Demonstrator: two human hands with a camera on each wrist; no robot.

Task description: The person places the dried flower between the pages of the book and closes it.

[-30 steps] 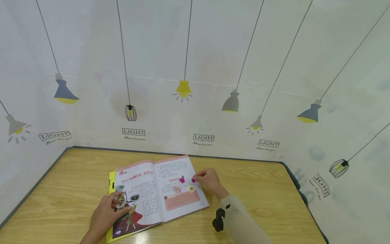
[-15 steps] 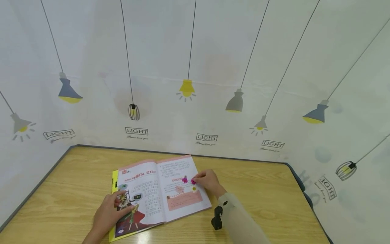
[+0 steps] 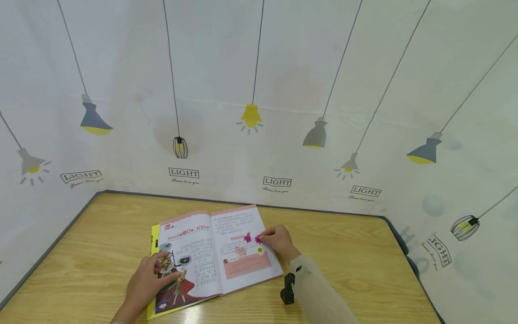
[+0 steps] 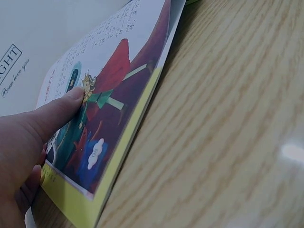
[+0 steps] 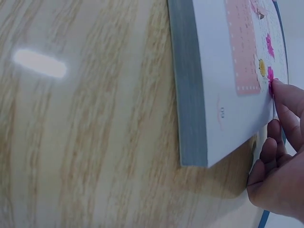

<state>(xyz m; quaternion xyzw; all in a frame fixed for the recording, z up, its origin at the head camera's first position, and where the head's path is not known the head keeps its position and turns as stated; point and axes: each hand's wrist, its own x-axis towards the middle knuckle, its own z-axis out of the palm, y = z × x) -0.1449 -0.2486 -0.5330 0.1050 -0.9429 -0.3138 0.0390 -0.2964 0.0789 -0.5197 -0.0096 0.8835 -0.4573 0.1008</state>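
Note:
An open book [image 3: 202, 288] with printed text and pictures lies on the wooden table. My left hand [image 3: 143, 281] rests on the left page, thumb [image 4: 71, 97] pressing flat on the picture of a red-caped figure. At the outer part of the right page my right hand [image 3: 278, 240] pinches a small magenta flower [image 5: 270, 74] between thumb and forefinger. A second magenta flower [image 3: 247, 238] lies just left of it on the page. Below them is a small yellow flower [image 5: 262, 67], and a pale pink flower [image 3: 240, 251] lies further left.
The book's yellow cover [image 4: 71, 204] sticks out past the left page. The wooden table [image 3: 344, 270] meets a pale wall [image 3: 218, 157] printed with hanging lamps. A black device [image 3: 288, 289] sits at the right sleeve's cuff.
My right hand has brought its magenta flower slightly left, closer to the other magenta flower. The left hand keeps its place on the page. The head view has shifted a little.

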